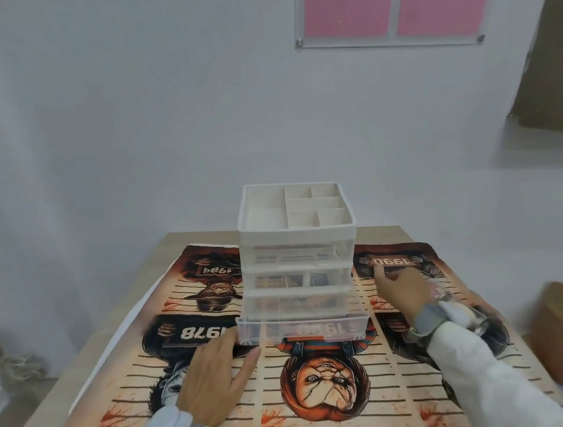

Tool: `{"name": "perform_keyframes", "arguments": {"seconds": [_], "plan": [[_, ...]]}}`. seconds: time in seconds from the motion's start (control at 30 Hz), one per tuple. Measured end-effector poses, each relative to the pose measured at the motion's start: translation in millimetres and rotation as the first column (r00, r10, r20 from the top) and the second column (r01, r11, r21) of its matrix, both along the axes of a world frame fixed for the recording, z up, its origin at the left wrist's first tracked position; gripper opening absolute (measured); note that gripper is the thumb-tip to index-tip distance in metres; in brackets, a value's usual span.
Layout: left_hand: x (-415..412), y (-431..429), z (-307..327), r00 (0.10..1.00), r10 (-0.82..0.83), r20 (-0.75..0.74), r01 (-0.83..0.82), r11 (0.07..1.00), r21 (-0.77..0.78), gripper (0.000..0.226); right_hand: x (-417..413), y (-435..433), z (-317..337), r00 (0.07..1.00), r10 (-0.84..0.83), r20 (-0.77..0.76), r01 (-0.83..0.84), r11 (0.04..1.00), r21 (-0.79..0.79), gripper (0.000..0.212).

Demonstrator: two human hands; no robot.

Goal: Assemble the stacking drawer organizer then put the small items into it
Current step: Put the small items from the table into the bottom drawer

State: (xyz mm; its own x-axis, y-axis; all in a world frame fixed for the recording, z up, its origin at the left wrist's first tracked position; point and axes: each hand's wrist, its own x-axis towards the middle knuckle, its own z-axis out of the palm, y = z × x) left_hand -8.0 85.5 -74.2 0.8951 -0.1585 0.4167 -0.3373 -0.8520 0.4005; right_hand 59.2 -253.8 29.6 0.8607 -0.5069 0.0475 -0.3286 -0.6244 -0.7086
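On the printed cloth, the organizer stands upright with its bottom drawer protruding toward the person, long axis left-right; the left hand, fingers straight and empty, lies against its near-left corner, while the right hand, beside the stack, has an indeterminate grip.

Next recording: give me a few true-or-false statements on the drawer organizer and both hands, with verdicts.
1. The white-framed clear plastic drawer organizer stands on the printed horror-character cloth. True.
2. Its divided white top tray is packed with small items. False: the compartments look empty.
3. The clear bottom drawer is pulled partway out. True.
4. The left hand rests on the top tray. False: its fingers touch the bottom drawer's left front corner.
5. The right hand is over the cloth to the right of the organizer. True.
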Motion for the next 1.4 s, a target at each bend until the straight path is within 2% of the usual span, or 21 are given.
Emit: {"name": "perform_keyframes", "arguments": {"seconds": [0.1, 0.17, 0.27, 0.4, 0.5, 0.57, 0.63, 0.7, 0.77, 0.8, 0.87, 0.93, 1.0, 1.2, 1.3, 1.4], "plan": [[0.9, -0.7, 0.4, 1.000, -0.007, 0.008, 0.007, 1.000, 0.004, 0.040, -35.8, 13.1, 39.4, 0.968, 0.128, 0.217, -0.158, 0.979, 0.130, 0.052], [1.2, -1.0, 0.0, 1.000, -0.004, 0.011, 0.004, 1.000, 0.006, 0.040, -58.6, 33.2, 65.4, 0.934, 0.281, 0.223, -0.300, 0.952, 0.056, 0.037], [1.1, 0.1, -0.4, 1.000, 0.000, -0.001, 0.000, 1.000, -0.005, 0.044, -60.8, 67.6, 71.3, 0.885, 0.465, -0.005, -0.460, 0.875, -0.151, 0.025], [-0.2, 0.2, -0.4, 1.000, -0.007, -0.006, 0.007, 1.000, -0.005, 0.045, -29.1, 98.7, 48.9, 0.857, 0.401, -0.322, -0.509, 0.754, -0.415, 0.020], [0.3, 0.2, -0.2, 1.000, -0.002, 0.006, 0.002, 1.000, 0.016, 0.045, -21.6, 108.0, 44.4, 0.849, 0.332, -0.411, -0.519, 0.668, -0.533, 0.012], [0.9, -0.3, -1.0, 1.000, -0.003, 0.010, 0.003, 1.000, 0.026, 0.046, -25.0, 103.9, 47.7, 0.835, 0.371, -0.407, -0.547, 0.640, -0.539, 0.026], [2.0, 0.9, -2.0, 1.000, 0.002, 0.012, -0.002, 1.000, 0.022, 0.045, -30.5, 90.7, 52.1, 0.852, 0.414, -0.320, -0.524, 0.684, -0.508, 0.036], [3.7, 1.2, -3.4, 1.000, 0.005, 0.014, -0.005, 1.000, 0.027, 0.044, -34.4, 70.0, 57.3, 0.900, 0.419, -0.121, -0.425, 0.779, -0.461, 0.035], [5.1, 0.7, -4.3, 1.000, 0.005, 0.012, -0.006, 0.999, 0.040, 0.046, -29.3, 41.2, 55.1, 0.940, 0.338, 0.055, -0.289, 0.869, -0.402, 0.029], [5.7, 0.5, -5.0, 1.000, 0.009, 0.011, -0.009, 0.999, 0.043, 0.047, -25.1, 24.5, 51.8, 0.958, 0.270, 0.096, -0.212, 0.893, -0.397, 0.025], [5.8, 0.3, -6.0, 1.000, 0.013, 0.009, -0.013, 0.999, 0.041, 0.048, -11.2, -15.3, 35.0, 0.990, 0.129, 0.062, -0.085, 0.881, -0.465, 0.025], [5.1, 0.5, -5.1, 1.000, 0.016, 0.007, -0.016, 0.999, 0.037, 0.049, 1.0, -45.9, 11.4, 0.994, 0.056, -0.098, -0.099, 0.848, -0.520, 0.034], [4.3, 0.0, -4.1, 1.000, 0.023, 0.000, -0.023, 0.999, 0.028, 0.050, 9.5, -63.2, -12.8, 0.978, 0.062, -0.201, -0.159, 0.840, -0.518, 0.038], [3.3, -0.4, -2.4, 0.999, 0.035, -0.019, -0.034, 0.999, 0.023, 0.051, 17.0, -59.0, -42.3, 0.980, 0.001, -0.201, -0.127, 0.775, -0.619, 0.031], [1.0, -0.8, -1.2, 0.999, 0.033, -0.027, -0.032, 0.999, 0.021, 0.053, 12.3, -50.2, -36.2, 0.990, -0.006, -0.139, -0.063, 0.872, -0.486, 0.034], [1.3, -1.6, 0.5, 0.999, 0.032, -0.023, -0.031, 0.999, 0.017, 0.052, -4.6, -29.5, -4.0, 0.997, 0.049, 0.051, -0.035, 0.967, -0.253, 0.041]]}}
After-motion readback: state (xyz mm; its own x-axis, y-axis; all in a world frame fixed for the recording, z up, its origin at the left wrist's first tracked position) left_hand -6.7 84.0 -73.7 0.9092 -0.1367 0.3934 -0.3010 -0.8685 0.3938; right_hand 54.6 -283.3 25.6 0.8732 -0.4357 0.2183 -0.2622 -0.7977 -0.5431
